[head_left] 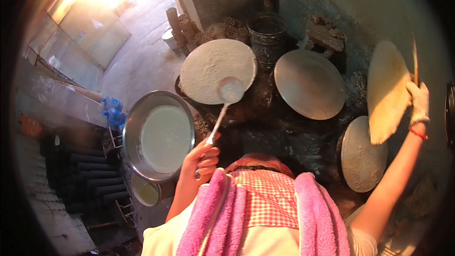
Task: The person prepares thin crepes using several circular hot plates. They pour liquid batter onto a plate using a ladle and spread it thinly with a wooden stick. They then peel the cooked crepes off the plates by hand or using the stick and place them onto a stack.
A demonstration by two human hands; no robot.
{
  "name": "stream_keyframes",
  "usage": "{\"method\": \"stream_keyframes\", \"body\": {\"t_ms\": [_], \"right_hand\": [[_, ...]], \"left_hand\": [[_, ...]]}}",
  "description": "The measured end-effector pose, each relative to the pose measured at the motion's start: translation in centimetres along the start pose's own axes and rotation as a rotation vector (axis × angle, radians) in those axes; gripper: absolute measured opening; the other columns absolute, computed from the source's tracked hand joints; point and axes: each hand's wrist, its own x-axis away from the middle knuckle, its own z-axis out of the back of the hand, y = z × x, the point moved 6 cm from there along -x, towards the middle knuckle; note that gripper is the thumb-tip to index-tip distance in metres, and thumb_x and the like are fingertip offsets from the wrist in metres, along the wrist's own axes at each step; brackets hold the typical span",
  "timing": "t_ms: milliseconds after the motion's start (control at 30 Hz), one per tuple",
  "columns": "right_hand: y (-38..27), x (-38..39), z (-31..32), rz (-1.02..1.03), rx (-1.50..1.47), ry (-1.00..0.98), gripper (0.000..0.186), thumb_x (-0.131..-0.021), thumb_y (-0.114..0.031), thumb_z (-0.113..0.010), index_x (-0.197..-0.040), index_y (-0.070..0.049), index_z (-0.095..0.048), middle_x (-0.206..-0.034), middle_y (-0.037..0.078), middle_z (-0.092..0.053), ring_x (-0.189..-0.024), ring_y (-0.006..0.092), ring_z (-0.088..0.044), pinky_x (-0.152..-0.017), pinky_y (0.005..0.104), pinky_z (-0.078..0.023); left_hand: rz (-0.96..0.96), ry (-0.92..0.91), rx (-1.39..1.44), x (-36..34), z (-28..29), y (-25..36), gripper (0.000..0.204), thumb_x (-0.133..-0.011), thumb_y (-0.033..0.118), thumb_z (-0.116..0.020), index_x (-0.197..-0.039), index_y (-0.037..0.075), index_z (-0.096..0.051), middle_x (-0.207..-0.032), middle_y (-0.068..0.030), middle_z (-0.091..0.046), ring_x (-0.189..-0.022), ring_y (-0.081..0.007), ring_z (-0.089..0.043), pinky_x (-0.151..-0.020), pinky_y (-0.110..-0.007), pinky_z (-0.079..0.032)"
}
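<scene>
While the left hand (201,161) grips a ladle (231,90) at the upper-centre batter (213,66), I see the right hand (419,100), fingers round a stick (415,59), nearer the bread (386,95) at their left, long axis near-upright, frame right.

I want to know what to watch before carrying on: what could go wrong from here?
The round pancake is held near one edge by the gloved right hand; it might tear or slip.

The ladle, held in the bare left hand, has its bowl at the spread batter; pressing too hard could make that layer uneven.

The left wrist is close to the metal basin in this view, so a careless swing might knock its rim.
</scene>
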Motion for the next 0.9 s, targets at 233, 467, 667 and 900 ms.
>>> {"method": "stream_keyframes", "body": {"t_ms": [233,467,667,900], "right_hand": [[1.8,17.3,10.5,-0.198,-0.240,-0.041,0.046,-0.087,-0.029,-0.070,-0.123,0.001,-0.061,-0.098,0.003,-0.065,-0.084,0.0128,-0.061,-0.077,0.0260,-0.050],[-0.4,34.3,25.6,-0.397,0.336,0.240,0.032,-0.083,-0.023,-0.069,-0.108,-0.004,-0.072,-0.097,0.011,-0.070,-0.097,0.0215,-0.061,-0.087,0.0326,-0.048],[-6.7,63.4,39.1,-0.585,0.200,0.850,0.029,-0.085,-0.022,-0.069,-0.107,-0.001,-0.069,-0.085,0.004,-0.066,-0.073,0.0159,-0.061,-0.062,0.0319,-0.049],[-1.3,93.6,56.1,-0.600,-0.101,1.392,0.022,-0.087,-0.023,-0.070,-0.103,-0.007,-0.067,-0.081,0.002,-0.063,-0.068,0.0158,-0.059,-0.059,0.0328,-0.049]], "left_hand": [[0.334,0.097,-0.417,1.7,3.5,0.6,0.042,-0.102,0.015,-0.051,-0.143,0.009,-0.043,-0.074,0.0038,-0.037,-0.049,-0.0032,-0.030,-0.039,-0.019,-0.027],[0.629,0.158,-0.265,5.3,9.1,-0.8,0.044,-0.108,0.020,-0.041,-0.151,0.012,-0.037,-0.076,0.0014,-0.037,-0.048,-0.0050,-0.030,-0.040,-0.019,-0.030],[0.971,0.058,-0.403,8.1,8.7,-10.3,0.047,-0.108,0.021,-0.040,-0.154,0.010,-0.033,-0.081,-0.0001,-0.039,-0.051,-0.0058,-0.035,-0.044,-0.020,-0.033],[1.179,0.045,-0.403,11.8,8.6,-26.9,0.052,-0.109,0.024,-0.039,-0.156,0.008,-0.025,-0.082,-0.0008,-0.039,-0.051,-0.0061,-0.036,-0.046,-0.022,-0.032]]}}
